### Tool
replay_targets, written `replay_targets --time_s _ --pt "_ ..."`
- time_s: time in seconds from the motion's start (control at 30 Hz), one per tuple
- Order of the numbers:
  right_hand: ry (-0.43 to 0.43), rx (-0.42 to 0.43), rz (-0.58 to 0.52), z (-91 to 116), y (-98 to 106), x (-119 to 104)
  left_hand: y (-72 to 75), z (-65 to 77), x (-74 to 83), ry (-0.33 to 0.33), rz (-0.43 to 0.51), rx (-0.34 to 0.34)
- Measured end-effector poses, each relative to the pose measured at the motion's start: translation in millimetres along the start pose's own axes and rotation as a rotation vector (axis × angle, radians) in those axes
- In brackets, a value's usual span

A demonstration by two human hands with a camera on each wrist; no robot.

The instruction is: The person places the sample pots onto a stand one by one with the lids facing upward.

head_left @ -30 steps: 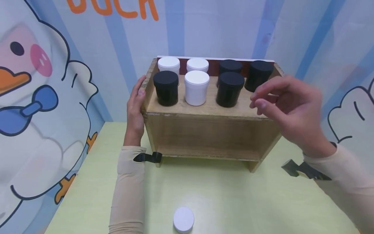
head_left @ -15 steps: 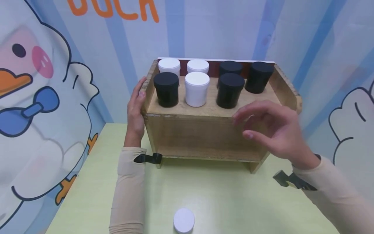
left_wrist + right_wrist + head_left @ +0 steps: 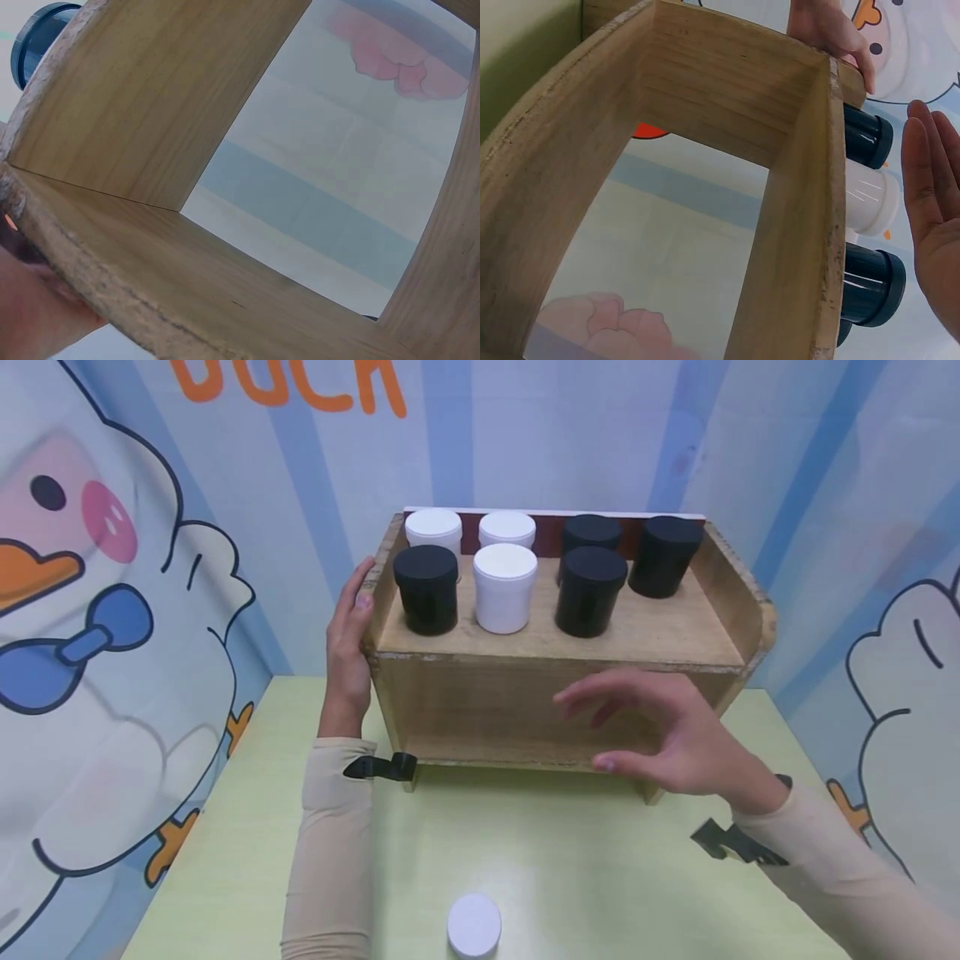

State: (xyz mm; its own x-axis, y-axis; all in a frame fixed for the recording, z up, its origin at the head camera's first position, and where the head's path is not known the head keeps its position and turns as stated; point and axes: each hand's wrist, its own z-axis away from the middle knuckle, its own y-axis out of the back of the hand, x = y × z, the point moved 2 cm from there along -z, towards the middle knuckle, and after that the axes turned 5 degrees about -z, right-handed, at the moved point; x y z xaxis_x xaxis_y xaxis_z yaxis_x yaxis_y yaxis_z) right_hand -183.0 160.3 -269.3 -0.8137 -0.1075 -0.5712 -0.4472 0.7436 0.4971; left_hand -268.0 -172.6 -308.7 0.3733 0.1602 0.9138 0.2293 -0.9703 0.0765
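Observation:
My left hand (image 3: 348, 652) rests against the outer left side of a wooden shelf (image 3: 562, 650), fingers extended along the panel. My right hand (image 3: 660, 727) hovers before the shelf's lower compartment, thumb and fingers spread, holding nothing. On the top board, the front row has a black lidded jar (image 3: 427, 592), a white jar (image 3: 505, 589) and another black jar (image 3: 590, 593). Behind them stand two white jars (image 3: 433, 525) and two black jars (image 3: 666, 558), partly covered by the front row. A round white lidded item (image 3: 474, 927) is on the table near me.
The shelf stands on a pale green table (image 3: 540, 843). Behind it hangs a striped blue backdrop (image 3: 570, 435) with cartoon ducks. The shelf's raised right side panel (image 3: 738, 589) borders the top board, with bare wood (image 3: 682, 635) at the front right.
My right hand has moved down and left, away from the back-right black jar, and its fingers have spread apart. The left hand and the jars stay in place.

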Motion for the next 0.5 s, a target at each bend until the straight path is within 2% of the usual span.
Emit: replay_targets --time_s 0.5 --pt "-0.015 -0.083 0.057 9 -19 13 -0.5 0.2 -2.6 0.014 -0.01 -0.006"
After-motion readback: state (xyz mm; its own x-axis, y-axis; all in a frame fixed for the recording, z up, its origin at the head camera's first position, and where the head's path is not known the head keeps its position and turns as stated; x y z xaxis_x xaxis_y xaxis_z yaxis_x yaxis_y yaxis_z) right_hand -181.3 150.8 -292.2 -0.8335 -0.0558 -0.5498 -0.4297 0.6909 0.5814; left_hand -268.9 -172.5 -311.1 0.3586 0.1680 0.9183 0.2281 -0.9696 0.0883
